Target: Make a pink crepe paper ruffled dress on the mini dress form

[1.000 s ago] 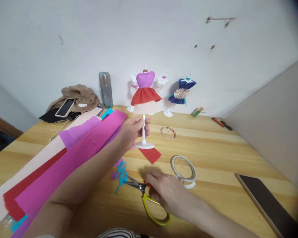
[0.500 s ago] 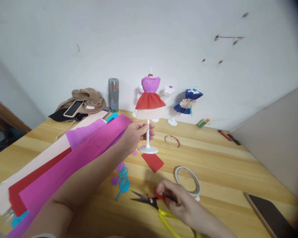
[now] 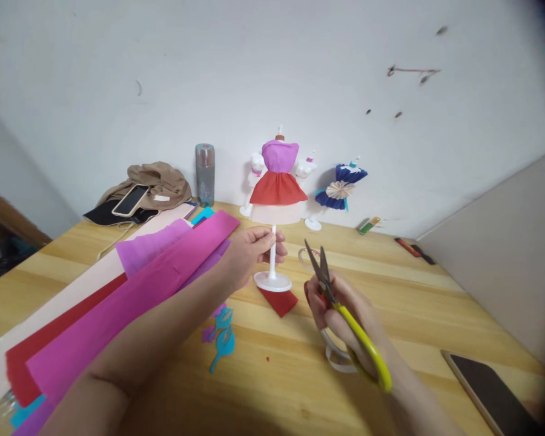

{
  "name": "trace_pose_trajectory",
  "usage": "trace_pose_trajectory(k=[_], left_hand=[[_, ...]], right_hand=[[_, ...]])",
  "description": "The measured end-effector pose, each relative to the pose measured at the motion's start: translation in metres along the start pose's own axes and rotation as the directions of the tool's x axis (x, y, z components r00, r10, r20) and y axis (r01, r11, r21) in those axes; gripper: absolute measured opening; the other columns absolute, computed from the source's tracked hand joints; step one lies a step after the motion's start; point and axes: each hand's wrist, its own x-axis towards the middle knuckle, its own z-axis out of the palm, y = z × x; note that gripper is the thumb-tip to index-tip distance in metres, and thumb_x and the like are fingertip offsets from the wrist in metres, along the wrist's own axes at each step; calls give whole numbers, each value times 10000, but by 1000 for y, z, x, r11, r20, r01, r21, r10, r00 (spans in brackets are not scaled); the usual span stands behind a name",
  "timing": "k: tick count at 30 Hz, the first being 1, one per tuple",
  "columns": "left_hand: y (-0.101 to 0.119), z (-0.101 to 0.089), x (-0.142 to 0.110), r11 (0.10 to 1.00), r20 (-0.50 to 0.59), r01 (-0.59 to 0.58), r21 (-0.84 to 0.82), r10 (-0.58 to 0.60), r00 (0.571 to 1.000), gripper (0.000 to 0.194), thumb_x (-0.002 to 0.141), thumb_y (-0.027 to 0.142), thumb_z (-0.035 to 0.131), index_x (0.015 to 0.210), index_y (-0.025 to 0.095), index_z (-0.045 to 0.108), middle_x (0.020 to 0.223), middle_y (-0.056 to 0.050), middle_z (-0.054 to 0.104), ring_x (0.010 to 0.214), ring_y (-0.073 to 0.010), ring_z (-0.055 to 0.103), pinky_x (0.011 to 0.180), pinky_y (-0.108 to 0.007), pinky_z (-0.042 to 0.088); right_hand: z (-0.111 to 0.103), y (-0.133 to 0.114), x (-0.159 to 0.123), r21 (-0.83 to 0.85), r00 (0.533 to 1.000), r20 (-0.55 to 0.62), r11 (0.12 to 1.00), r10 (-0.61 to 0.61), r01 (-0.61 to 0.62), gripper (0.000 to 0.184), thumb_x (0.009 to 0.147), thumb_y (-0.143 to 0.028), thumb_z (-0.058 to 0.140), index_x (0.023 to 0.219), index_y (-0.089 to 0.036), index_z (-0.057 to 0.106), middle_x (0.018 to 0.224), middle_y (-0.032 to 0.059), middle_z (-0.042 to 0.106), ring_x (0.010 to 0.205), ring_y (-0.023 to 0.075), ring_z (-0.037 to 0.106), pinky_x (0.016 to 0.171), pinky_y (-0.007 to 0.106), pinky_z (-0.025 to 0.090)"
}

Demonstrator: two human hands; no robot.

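Observation:
My left hand (image 3: 257, 248) is closed around the white pole of a small dress form (image 3: 280, 191). The form wears a purple top and a red skirt over a pale pink layer. Its round white base overlaps a red piece of paper (image 3: 279, 301); I cannot tell if the base touches the table. To the right, my right hand (image 3: 345, 309) grips scissors (image 3: 358, 339) with yellow handles, their blades pointing up and slightly apart. Something small and red shows at its fingertips. Behind that hand, a roll of white tape (image 3: 338, 360) is partly hidden.
Long crepe paper sheets (image 3: 136, 290) in pink, red and purple lie at left. Blue leaf cutouts (image 3: 224, 342) are near the middle. Behind stand a flask (image 3: 205, 175) and a blue-dressed form (image 3: 340, 188). A phone (image 3: 485, 387) lies at right.
My right hand has risen toward the dress form, and the scissors have turned from pointing left to pointing up. My left hand keeps hold of the pole.

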Motion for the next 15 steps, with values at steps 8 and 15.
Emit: trace_pose_trajectory(k=[8, 15], left_hand=[[2, 8, -9, 1000, 65, -2, -13, 3, 998, 255, 778, 352, 739, 828, 119, 647, 681, -25, 659, 609, -113, 607, 632, -248, 479], [-4, 12, -12, 998, 98, 55, 4, -55, 994, 307, 771, 402, 753, 816, 117, 646, 664, -24, 644, 613, -121, 613, 639, -258, 489]], right_hand=[[3, 7, 13, -66, 997, 72, 997, -39, 44, 222, 951, -449, 530, 910, -231, 514, 764, -13, 490, 602, 124, 442, 534, 263, 377], [6, 7, 13, 23, 998, 29, 999, -47, 47, 217, 965, -442, 528, 945, -226, 529, 699, -37, 461, 520, 99, 400, 479, 251, 349]])
